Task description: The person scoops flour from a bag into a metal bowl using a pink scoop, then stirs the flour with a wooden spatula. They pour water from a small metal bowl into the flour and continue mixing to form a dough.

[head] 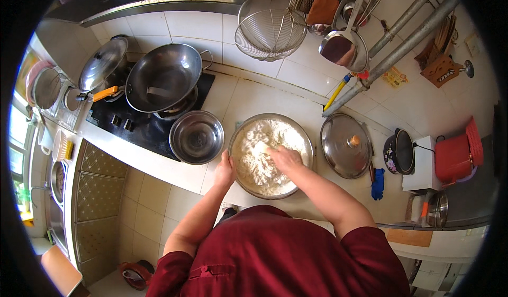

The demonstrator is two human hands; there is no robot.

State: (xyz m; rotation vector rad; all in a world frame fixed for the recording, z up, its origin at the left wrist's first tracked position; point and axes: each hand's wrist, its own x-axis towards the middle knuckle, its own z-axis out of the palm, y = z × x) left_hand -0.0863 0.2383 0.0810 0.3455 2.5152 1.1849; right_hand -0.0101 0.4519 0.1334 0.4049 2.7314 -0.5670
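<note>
A large round metal basin (311,158) stands on the counter in front of me, with white flour (285,132) and shaggy, clumped dough (256,164) inside. My left hand (225,170) grips the basin's left rim, thumb uppermost. Reaching in from the right, my right hand (286,159) is down at the flour in the middle of the basin, its fingers curled. Something pale and motion-blurred shows just beyond those fingers; whether it is a utensil or dough, I cannot tell. Left of the basin sits a smaller stainless steel bowl (197,138) with nothing visible in it.
A wok (164,79) and a lidded pot (104,65) stand on the black gas hob (119,116). Right of the basin lie a metal lid (345,146), a blue cloth-like item (378,184) and a floral pot (399,151). Strainers (272,27) and a ladle (339,49) hang above; metal pipes (389,55) slant down.
</note>
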